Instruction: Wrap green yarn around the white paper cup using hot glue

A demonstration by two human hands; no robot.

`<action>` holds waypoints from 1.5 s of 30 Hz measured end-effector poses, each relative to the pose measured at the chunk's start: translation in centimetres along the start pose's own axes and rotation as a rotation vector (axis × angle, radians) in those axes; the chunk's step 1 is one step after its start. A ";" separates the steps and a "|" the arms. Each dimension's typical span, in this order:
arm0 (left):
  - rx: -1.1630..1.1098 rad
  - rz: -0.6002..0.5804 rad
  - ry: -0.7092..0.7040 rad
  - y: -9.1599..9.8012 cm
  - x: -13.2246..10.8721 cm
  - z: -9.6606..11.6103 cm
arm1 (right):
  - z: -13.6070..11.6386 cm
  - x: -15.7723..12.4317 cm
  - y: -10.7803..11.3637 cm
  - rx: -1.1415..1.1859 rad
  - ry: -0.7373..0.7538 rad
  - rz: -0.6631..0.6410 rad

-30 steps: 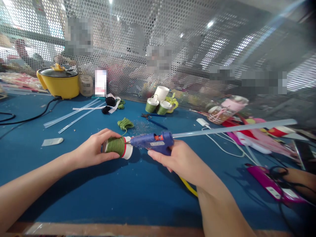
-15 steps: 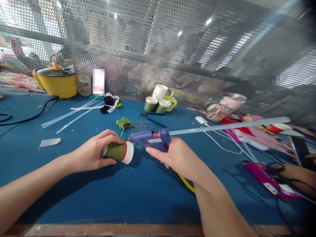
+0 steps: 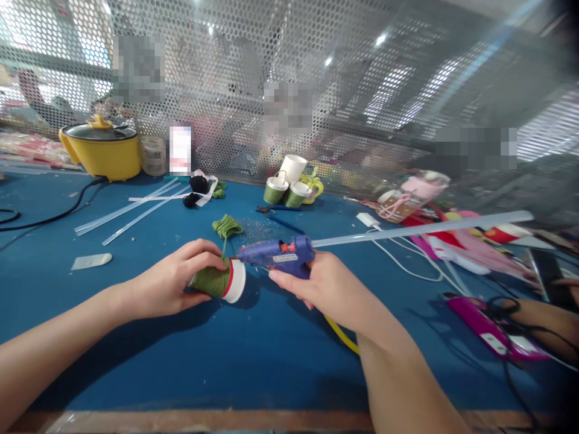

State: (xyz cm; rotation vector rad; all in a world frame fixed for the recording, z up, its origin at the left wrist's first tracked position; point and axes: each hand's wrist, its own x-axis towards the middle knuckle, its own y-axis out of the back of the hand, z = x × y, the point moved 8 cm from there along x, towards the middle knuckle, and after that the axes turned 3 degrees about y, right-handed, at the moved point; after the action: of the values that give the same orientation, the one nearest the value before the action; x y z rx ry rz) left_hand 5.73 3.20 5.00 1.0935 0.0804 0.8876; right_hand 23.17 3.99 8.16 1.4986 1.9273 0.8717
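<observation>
My left hand (image 3: 174, 283) is wrapped round a small paper cup (image 3: 221, 281) that lies on its side, its wall covered in green cord and its white base facing right. My right hand (image 3: 323, 284) grips a blue hot glue gun (image 3: 278, 255) whose nozzle points at the cup's rim. A long clear glue stick (image 3: 420, 229) juts out of the gun's back to the right. A loose bundle of green cord (image 3: 227, 226) lies just behind the cup, with a strand running to it.
On the blue table (image 3: 203, 361) lie spare glue sticks (image 3: 131, 211), a yellow electric pot (image 3: 102, 150), several green-wrapped cups (image 3: 289, 190), blue pliers (image 3: 278, 217), a white charger (image 3: 371, 220) and a pink device (image 3: 493, 334). Another person's arm (image 3: 547, 325) rests at the right. Perforated metal screen behind.
The cup has turned slightly in my left hand, its white base tilting more toward me. The glue gun's nozzle has stayed at the rim with only a small shift.
</observation>
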 end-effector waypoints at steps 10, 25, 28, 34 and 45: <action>-0.008 -0.021 0.011 -0.2 0.0 -0.1 | 0.5 0.2 -0.4 0.049 -0.046 -0.035; -0.052 0.000 0.036 -0.2 0.0 -0.7 | 0.9 -0.5 -0.1 0.069 -0.100 -0.067; -0.058 0.005 0.050 -0.1 0.2 -0.9 | 0.9 -0.4 -0.1 0.102 -0.110 -0.063; -0.070 0.045 0.071 0.3 0.4 -1.3 | 2.4 1.7 0.9 0.350 -0.080 0.078; -0.083 0.110 0.086 0.4 0.3 -2.4 | 8.8 5.3 1.1 0.164 -0.239 0.201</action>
State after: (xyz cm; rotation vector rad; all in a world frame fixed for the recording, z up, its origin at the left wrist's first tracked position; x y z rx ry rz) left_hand 4.60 5.24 4.22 0.9895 0.0540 1.0279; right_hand 29.14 10.70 3.18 1.8279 1.7295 0.5948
